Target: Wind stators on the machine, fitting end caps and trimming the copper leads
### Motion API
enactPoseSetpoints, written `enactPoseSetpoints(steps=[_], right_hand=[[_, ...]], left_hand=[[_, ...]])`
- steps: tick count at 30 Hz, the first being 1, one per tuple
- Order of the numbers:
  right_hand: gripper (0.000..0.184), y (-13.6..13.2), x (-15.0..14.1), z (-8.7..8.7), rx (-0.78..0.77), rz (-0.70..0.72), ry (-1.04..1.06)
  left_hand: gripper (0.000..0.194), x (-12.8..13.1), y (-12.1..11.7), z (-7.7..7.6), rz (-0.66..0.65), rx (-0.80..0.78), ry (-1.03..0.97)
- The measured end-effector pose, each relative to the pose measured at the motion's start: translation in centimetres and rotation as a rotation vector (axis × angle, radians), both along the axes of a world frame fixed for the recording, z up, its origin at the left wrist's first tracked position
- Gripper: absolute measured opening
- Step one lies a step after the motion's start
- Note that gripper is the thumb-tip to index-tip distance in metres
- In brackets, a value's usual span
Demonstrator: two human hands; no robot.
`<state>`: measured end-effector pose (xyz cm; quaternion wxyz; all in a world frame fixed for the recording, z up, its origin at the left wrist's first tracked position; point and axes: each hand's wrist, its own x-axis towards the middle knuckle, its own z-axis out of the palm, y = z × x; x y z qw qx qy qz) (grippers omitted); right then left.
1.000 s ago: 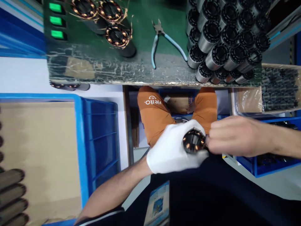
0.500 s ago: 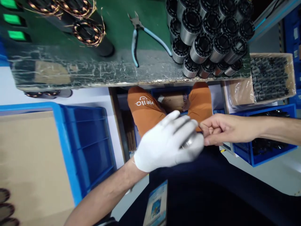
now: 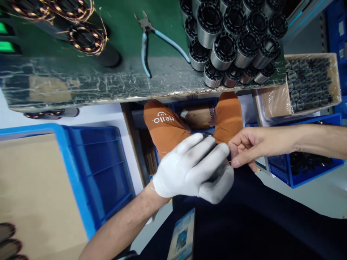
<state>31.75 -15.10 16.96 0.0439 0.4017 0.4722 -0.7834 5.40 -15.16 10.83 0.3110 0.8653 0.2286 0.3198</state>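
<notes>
My left hand (image 3: 193, 166), in a white glove, is wrapped around a stator core (image 3: 217, 173). Only slivers of its metal side and dark rim show between the fingers. Bare and close beside it, my right hand (image 3: 252, 146) has thumb and forefinger pinched at the end of the core. Whatever lies in that pinch is too small to make out. Both hands are above my lap, in front of the bench edge. On the green bench (image 3: 121, 32) lie cutting pliers (image 3: 148, 30) with pale blue handles, spread apart.
Several bare stator cores (image 3: 223, 52) are stacked on the bench at right, and copper-wound stators (image 3: 88, 39) at left. A blue crate (image 3: 97, 162) with cardboard stands at lower left. A carton of metal cylinders (image 3: 311, 85) and a blue bin (image 3: 290, 173) of dark parts are at right.
The view has shifted slightly, so the bench items sit further left. My left fingers have turned around the core, and my right thumb and forefinger have moved a little along its end.
</notes>
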Motion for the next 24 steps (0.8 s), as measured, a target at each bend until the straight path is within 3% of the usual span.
enactPoseSetpoints(steps=[2, 4, 6, 7, 9, 11, 13, 14, 15, 16, 19, 20, 22, 24], right_hand=[[0.042, -0.4, -0.7, -0.1, 0.410, 0.031, -0.006], [0.040, -0.2, -1.0, 0.6, 0.772, 0.119, -0.025], [0.036, 0.5, -0.6, 1.7, 0.949, 0.187, -0.060], [0.030, 0.9, -0.3, 2.1, 0.966, 0.185, -0.099], [0.031, 1.5, 0.5, 2.3, 0.820, 0.147, -0.185], [0.056, 1.6, 1.0, 1.7, 0.364, 0.110, -0.170], [0.060, 1.1, 0.9, 0.7, -0.028, 0.076, -0.059], [0.057, 0.7, 0.7, 0.2, -0.072, 0.069, -0.018], [0.054, 0.4, 0.4, -0.1, 0.024, 0.069, -0.003], [0.047, 0.1, 0.1, -0.2, 0.237, 0.089, -0.022], [0.032, 0.1, -0.5, 0.4, 1.083, 0.267, -0.177], [0.027, 0.4, -0.7, 0.6, 1.299, 0.308, -0.238], [0.021, 1.5, -1.1, 0.6, 1.537, 0.307, -0.354], [0.037, 3.3, -2.4, -0.1, 1.602, 0.243, -0.422]], left_hand=[[0.016, 0.1, -0.5, -0.2, 0.040, -0.233, 0.077], [0.021, 0.3, -1.1, -0.5, -0.027, -0.607, 0.098], [0.023, 0.4, -1.6, -0.7, -0.050, -0.818, 0.065], [0.022, 0.4, -1.6, -0.8, -0.014, -0.777, 0.056], [0.024, 0.2, -1.4, -0.7, 0.114, -0.474, 0.070], [0.014, 0.1, -0.9, -0.5, 0.126, -0.161, 0.088], [0.014, 0.1, -0.6, -0.3, 0.076, -0.014, 0.088], [0.017, 0.1, -0.6, -0.3, 0.076, 0.018, 0.087], [0.019, 0.1, -0.8, -0.3, 0.081, 0.024, 0.091], [0.022, 0.1, -1.2, -0.4, 0.090, 0.000, 0.094], [0.039, -0.2, -2.4, -1.2, 0.181, -0.254, 0.033], [0.044, -0.6, -2.5, -1.6, 0.234, -0.350, -0.017], [0.048, -2.2, -1.8, -2.4, 0.413, -0.430, -0.128], [0.048, -4.6, 0.6, -3.2, 0.669, -0.366, -0.196]])
